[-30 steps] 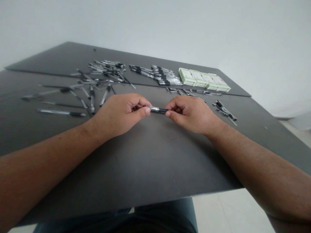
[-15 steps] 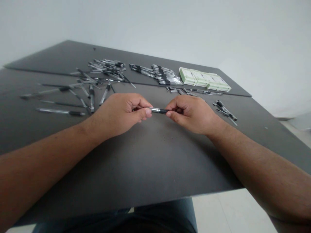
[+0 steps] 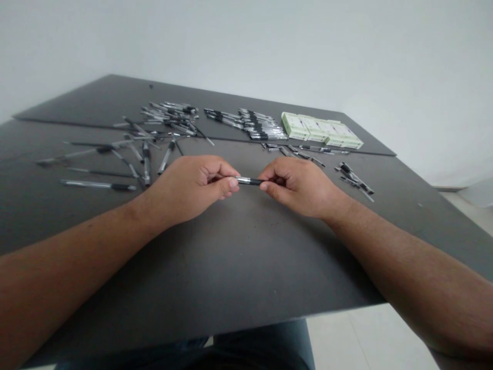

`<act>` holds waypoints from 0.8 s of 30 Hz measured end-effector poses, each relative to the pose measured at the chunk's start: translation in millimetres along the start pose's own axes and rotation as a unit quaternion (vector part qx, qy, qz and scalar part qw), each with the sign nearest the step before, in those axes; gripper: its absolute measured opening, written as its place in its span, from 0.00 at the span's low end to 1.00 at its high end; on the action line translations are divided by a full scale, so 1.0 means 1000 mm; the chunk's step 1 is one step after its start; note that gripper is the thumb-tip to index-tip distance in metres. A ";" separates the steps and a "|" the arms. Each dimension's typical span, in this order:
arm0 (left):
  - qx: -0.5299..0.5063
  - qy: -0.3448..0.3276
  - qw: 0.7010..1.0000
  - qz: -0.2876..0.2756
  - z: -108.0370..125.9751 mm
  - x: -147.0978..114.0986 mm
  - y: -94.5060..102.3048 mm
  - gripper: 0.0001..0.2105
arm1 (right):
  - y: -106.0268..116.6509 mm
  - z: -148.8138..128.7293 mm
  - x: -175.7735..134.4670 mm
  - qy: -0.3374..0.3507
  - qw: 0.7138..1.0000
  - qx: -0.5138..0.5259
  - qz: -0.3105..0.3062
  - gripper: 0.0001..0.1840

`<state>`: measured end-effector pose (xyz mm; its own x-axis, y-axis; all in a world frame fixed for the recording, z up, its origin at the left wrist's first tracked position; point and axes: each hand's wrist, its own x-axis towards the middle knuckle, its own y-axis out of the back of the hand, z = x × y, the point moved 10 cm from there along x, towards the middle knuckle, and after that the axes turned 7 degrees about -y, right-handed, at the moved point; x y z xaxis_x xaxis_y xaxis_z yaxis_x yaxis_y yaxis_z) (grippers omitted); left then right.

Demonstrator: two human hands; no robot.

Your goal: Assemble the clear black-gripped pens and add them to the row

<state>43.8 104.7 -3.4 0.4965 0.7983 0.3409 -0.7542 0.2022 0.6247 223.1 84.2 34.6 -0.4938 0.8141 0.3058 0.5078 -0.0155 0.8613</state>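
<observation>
Now holding one pen (image 3: 248,181) between left hand (image 3: 190,186) and right hand (image 3: 300,187), with both clamped on it, over grey tabletop (image 3: 239,262); beyond the hands, pale wall (image 3: 250,51); nearer than right hand, light floor (image 3: 342,336).

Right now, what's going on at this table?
A person's left hand and right hand hold one pen between them, one at each end, its black part toward the right hand. On the dark table, loose pens lie scattered beyond the left hand. Farther back, a neater group of pens lies beside some green-and-white boxes.
</observation>
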 end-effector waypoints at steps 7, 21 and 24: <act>0.073 -0.005 0.997 0.027 0.012 0.002 0.008 0.11 | 0.002 0.013 0.003 -0.022 1.000 0.001 0.013 0.06; 0.079 -0.097 0.992 0.020 0.029 0.006 -0.009 0.09 | 0.021 0.071 0.055 -0.145 0.978 -0.124 0.082 0.15; 0.096 -0.104 0.990 0.009 0.032 0.007 -0.009 0.11 | 0.009 0.064 0.104 -0.144 0.973 -0.171 0.061 0.16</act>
<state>67.7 90.1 15.8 0.5764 0.6628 0.4780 -0.6785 0.0622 0.7319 222.2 205.8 48.3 -0.2011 0.9222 0.3303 0.2611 -0.2746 0.9254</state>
